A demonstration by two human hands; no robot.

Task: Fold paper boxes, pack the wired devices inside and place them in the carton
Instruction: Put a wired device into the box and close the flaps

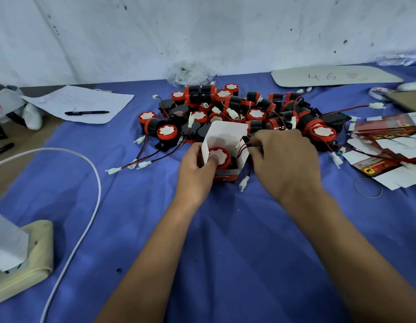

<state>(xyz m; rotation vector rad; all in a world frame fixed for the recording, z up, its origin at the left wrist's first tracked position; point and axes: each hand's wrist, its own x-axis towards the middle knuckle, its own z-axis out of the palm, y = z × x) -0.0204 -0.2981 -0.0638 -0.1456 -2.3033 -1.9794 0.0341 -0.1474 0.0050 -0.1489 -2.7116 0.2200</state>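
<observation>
A small paper box [228, 132] stands upright on the blue cloth, its top flap raised. A red-and-black wired device [222, 153] sits inside it. My left hand [195, 170] grips the box's left side, with its thumb pressing on the device. To the right of the box, my right hand [285, 159] pinches the device's red and black wire [243, 147]. The white plug [244, 183] dangles outside the box. Behind the box lies a heap of several more wired devices [246, 110].
Flat unfolded boxes [389, 145] lie at the right, with a rubber band [368, 187] near them. A white cable [85, 178] curves at left by a beige pouch [32, 257]. A paper sheet [85, 101] carries a pen [87, 112]. A white board [335, 75] lies far right.
</observation>
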